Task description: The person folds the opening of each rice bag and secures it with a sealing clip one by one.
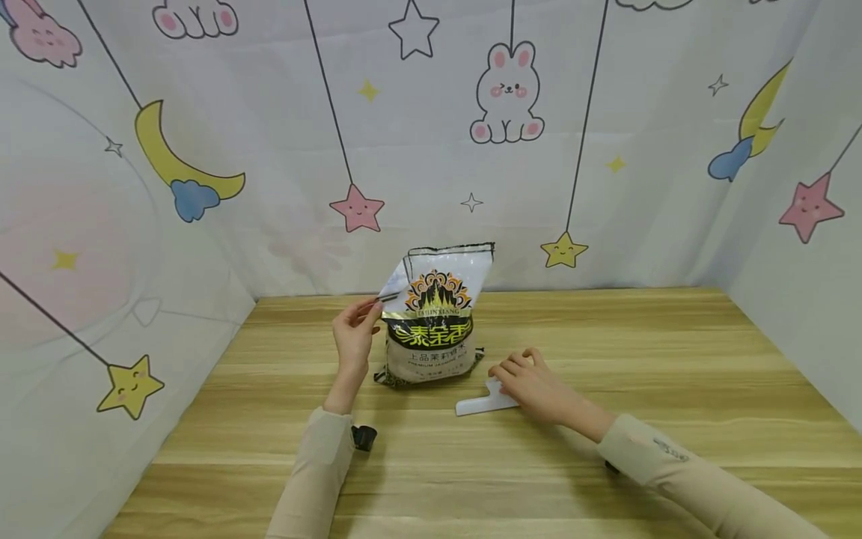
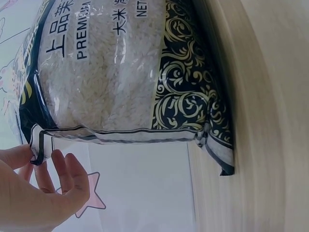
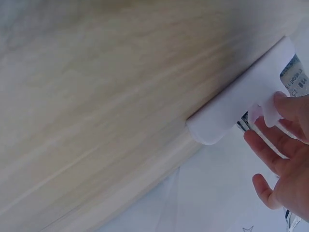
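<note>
A bag of rice (image 1: 431,329) stands upright on the table, its white top slanting to the right. My left hand (image 1: 355,329) pinches the bag's left side edge between thumb and fingers. Up close in the left wrist view, rice grains show through the clear front of the bag (image 2: 106,72), beside the thumb and fingertips. To the right of the bag, my right hand (image 1: 535,385) holds a white plastic bag clip (image 1: 481,405) by its raised middle part. In the right wrist view, thumb and forefinger pinch this part of the clip (image 3: 236,99), whose long bar lies along the tabletop.
The wooden table (image 1: 269,449) reaches back to a white cloth backdrop (image 1: 438,165) printed with stars, moons and a rabbit. Cloth side walls stand at left and right. A black wrist strap piece (image 1: 364,437) shows by the left sleeve.
</note>
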The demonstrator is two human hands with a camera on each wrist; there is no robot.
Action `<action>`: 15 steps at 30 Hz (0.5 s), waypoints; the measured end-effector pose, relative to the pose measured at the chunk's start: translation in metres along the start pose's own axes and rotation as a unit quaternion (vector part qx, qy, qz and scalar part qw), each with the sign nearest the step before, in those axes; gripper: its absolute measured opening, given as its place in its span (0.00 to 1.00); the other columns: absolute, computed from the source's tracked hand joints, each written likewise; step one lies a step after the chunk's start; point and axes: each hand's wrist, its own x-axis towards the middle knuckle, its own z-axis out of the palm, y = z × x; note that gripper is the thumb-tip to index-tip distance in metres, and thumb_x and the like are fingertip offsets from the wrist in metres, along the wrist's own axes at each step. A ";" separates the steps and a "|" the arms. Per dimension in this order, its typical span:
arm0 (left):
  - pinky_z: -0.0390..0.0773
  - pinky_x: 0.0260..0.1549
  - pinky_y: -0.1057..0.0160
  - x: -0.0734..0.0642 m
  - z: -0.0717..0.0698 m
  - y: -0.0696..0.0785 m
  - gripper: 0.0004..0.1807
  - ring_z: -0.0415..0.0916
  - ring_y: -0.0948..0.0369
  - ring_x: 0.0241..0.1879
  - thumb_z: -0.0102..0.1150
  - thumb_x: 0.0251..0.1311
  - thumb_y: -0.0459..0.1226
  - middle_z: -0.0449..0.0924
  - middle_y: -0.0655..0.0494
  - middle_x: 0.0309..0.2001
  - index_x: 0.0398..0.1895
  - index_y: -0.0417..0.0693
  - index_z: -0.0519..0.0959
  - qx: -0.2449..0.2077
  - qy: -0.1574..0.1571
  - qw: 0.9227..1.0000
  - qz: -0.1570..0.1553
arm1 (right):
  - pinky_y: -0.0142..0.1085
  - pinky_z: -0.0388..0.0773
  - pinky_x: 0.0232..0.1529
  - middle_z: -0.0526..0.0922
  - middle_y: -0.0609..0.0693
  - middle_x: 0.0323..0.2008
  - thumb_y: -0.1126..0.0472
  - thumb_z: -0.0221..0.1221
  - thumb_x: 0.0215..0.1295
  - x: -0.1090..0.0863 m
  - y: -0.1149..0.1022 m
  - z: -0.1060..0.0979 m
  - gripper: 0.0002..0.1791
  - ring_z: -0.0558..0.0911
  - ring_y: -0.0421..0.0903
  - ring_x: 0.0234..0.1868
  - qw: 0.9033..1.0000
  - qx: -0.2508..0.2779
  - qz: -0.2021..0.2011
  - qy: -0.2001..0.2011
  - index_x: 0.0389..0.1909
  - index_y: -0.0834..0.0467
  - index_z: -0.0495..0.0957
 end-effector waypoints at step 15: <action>0.76 0.20 0.73 0.000 0.001 -0.001 0.14 0.74 0.72 0.23 0.60 0.51 0.30 0.77 0.69 0.23 0.40 0.30 0.77 -0.003 0.000 1.000 0.005 | 0.46 0.64 0.45 0.76 0.46 0.38 0.57 0.58 0.57 0.002 0.000 -0.008 0.11 0.73 0.44 0.41 0.999 0.025 0.019 -0.030 0.41 0.53 0.77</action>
